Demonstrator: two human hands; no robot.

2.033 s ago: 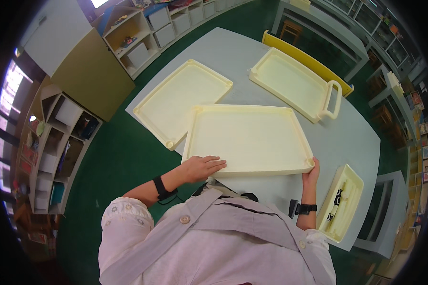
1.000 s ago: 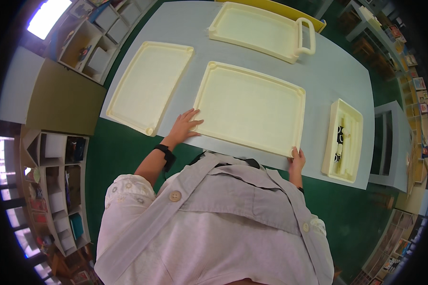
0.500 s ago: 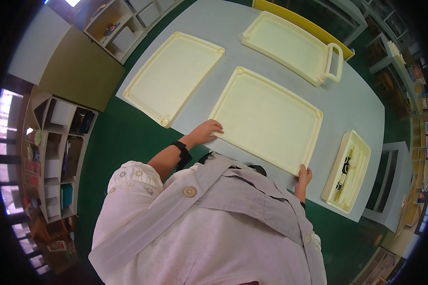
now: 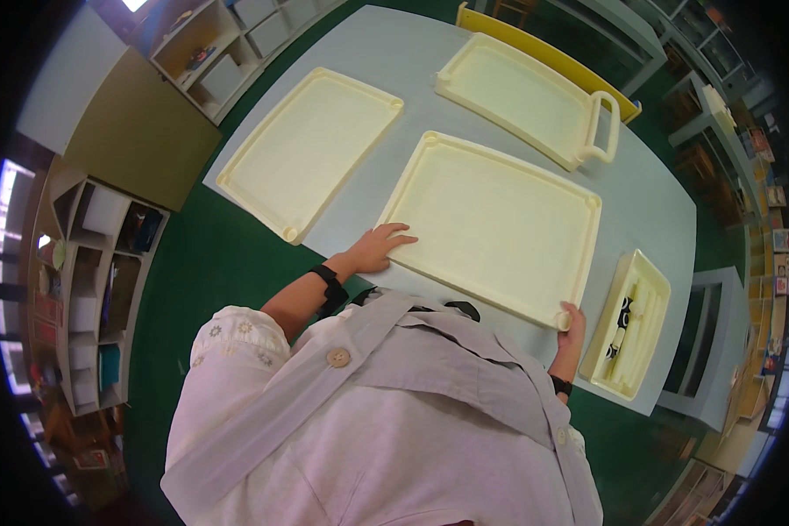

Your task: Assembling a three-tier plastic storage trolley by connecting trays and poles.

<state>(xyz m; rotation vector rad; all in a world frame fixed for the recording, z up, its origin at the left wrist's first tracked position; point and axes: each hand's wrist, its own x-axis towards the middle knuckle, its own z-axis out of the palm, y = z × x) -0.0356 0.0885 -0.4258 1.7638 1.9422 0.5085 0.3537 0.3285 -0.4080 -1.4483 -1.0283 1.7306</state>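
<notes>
In front of me on the grey table is a shallow cream plastic tray (image 4: 495,228) with a raised rim. My left hand (image 4: 374,250) rests at its near left corner, fingers apart and stretched over the rim. At the near right corner my right hand (image 4: 571,331) is closed on the tray's edge; the fingers beneath are hidden. The tray's right side looks raised off the table. A similar cream tray (image 4: 311,153) lies to the left. Beyond is a deeper cream tray (image 4: 517,96) with a loop handle at its right end.
On the right of the grey table (image 4: 644,206) stands a narrow cream box (image 4: 653,302) holding black-and-white patterned rod-like items. A yellow panel (image 4: 535,44) runs along the far edge. White shelving (image 4: 105,280) stands at left, a grey frame (image 4: 710,337) at right.
The right side of the near tray has risen and shifted right with my right hand. My left-hand fingers have spread more. The whole view has shifted slightly.
</notes>
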